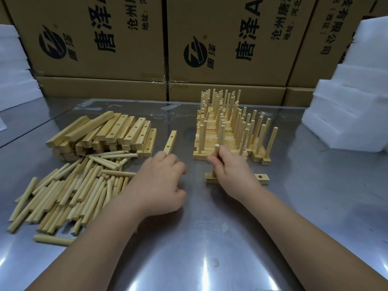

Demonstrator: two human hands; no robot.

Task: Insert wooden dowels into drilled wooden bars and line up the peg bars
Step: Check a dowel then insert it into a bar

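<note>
My right hand [233, 175] grips an upright dowel [216, 151] that stands in the left end of a drilled bar [261, 179] lying on the table; an empty hole shows at the bar's right end. My left hand [160, 183] hovers blurred over the table between the dowel heap and the bar, fingers loosely curled, and I see nothing in it. Loose dowels [69, 192] lie heaped at the left. Behind them is a stack of drilled bars [109, 133]. One single bar [170, 141] lies just beyond my left hand.
Finished peg bars [228, 131] stand in rows behind my right hand. Cardboard boxes [210, 38] wall off the back of the metal table [210, 238]. White foam blocks [348, 114] are stacked at the right, more foam blocks [12, 80] at the left.
</note>
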